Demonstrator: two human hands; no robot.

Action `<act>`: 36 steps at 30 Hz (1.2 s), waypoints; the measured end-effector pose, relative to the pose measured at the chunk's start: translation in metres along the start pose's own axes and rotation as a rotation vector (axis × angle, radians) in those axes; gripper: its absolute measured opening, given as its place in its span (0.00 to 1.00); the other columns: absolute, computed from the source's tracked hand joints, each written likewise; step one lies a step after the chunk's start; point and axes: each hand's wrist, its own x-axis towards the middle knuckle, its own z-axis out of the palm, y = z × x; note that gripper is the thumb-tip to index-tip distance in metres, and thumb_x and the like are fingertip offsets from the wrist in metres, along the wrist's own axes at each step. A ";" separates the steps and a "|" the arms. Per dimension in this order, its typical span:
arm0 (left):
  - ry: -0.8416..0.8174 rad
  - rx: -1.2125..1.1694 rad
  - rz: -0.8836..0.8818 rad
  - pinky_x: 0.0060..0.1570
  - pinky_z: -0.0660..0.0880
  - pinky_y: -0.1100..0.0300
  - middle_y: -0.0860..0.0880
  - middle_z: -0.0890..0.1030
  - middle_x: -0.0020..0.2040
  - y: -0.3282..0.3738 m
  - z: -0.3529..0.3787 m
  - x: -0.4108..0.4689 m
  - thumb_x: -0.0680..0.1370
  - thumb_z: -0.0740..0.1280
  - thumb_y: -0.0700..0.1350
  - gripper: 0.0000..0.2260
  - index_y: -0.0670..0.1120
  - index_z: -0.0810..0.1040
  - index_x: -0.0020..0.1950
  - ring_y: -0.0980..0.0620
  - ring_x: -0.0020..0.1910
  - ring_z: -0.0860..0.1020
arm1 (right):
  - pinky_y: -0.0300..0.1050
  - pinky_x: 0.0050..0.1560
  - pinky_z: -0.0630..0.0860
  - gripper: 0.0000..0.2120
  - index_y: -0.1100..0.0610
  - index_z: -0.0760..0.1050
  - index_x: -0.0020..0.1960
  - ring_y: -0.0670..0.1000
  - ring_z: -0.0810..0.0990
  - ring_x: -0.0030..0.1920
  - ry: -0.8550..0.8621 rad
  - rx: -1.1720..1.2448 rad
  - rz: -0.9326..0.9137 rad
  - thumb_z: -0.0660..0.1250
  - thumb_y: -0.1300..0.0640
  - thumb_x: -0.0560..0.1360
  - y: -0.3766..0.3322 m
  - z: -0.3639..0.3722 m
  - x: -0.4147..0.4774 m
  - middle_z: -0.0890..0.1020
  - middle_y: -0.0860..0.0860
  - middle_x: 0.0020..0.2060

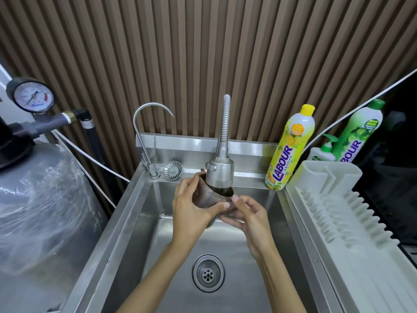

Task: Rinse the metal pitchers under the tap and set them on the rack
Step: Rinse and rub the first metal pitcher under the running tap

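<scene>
Even indoor light, sharp center, fisheye-warped edges.

Two slender bare forearms come in from the bottom centre of the frame, the left forearm and the right forearm, uncovered along all their visible length (the lower edge cuts them off before the elbow). At mid-frame the left hand and right hand are bare too, with short, trimmed thumbnails.
</scene>
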 end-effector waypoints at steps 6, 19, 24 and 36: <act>-0.082 0.000 -0.228 0.47 0.76 0.65 0.53 0.81 0.42 -0.009 0.011 -0.019 0.55 0.70 0.70 0.24 0.58 0.80 0.45 0.60 0.43 0.81 | 0.53 0.33 0.82 0.11 0.59 0.73 0.36 0.52 0.82 0.31 0.177 -0.569 -0.016 0.71 0.56 0.71 -0.034 -0.011 -0.005 0.82 0.57 0.35; -0.084 -0.324 -0.187 0.60 0.72 0.66 0.53 0.78 0.60 -0.022 0.024 0.006 0.56 0.78 0.33 0.39 0.53 0.72 0.63 0.59 0.60 0.76 | 0.40 0.59 0.75 0.11 0.58 0.68 0.37 0.41 0.80 0.55 0.045 -0.245 -0.203 0.66 0.68 0.74 -0.006 -0.005 0.006 0.81 0.50 0.55; 0.008 -0.068 -0.032 0.51 0.64 0.82 0.66 0.72 0.53 -0.004 0.008 -0.004 0.57 0.80 0.39 0.36 0.62 0.70 0.57 0.76 0.52 0.70 | 0.50 0.54 0.80 0.07 0.61 0.68 0.39 0.60 0.80 0.48 -0.090 0.055 0.027 0.64 0.61 0.75 0.011 -0.003 0.008 0.81 0.61 0.43; -0.219 -0.161 -0.331 0.41 0.71 0.74 0.55 0.85 0.40 -0.019 0.018 -0.023 0.63 0.78 0.50 0.14 0.51 0.82 0.46 0.63 0.40 0.81 | 0.47 0.42 0.78 0.15 0.51 0.69 0.28 0.54 0.80 0.36 0.278 -0.875 -0.232 0.74 0.50 0.65 -0.034 -0.008 -0.012 0.81 0.48 0.30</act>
